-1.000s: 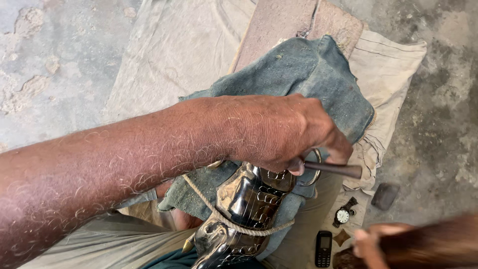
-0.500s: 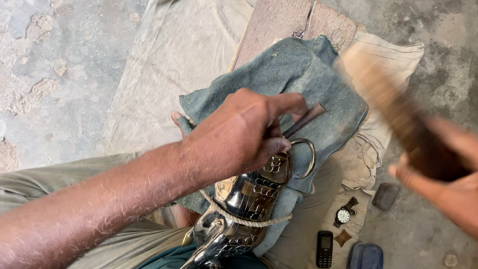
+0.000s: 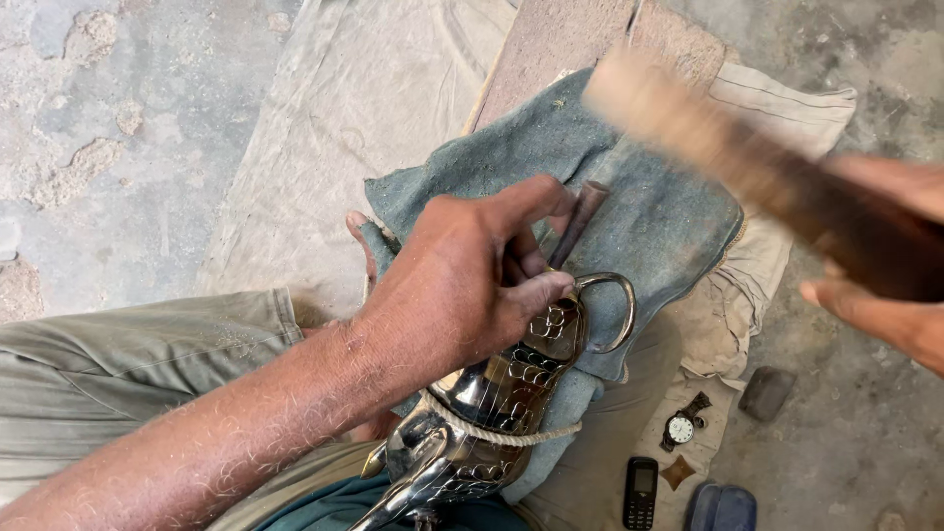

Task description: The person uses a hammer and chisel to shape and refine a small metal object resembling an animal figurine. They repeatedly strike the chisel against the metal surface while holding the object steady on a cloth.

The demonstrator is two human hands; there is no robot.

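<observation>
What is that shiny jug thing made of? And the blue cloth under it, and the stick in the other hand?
The jug looks like polished metal: silvery, mirror-bright, with an embossed pattern. The blue cloth seems thick, coarse fabric, fuzzy and dusty. The stick in the right hand looks wooden, brown and matte, though motion blur leaves that unsure.

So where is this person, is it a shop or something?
It looks like a simple floor workshop for metalwork, probably a craftsperson's spot. The person sits on a rough concrete floor, steadies a shiny patterned metal vessel on a worn blue cloth, and swings a wooden mallet.
</observation>
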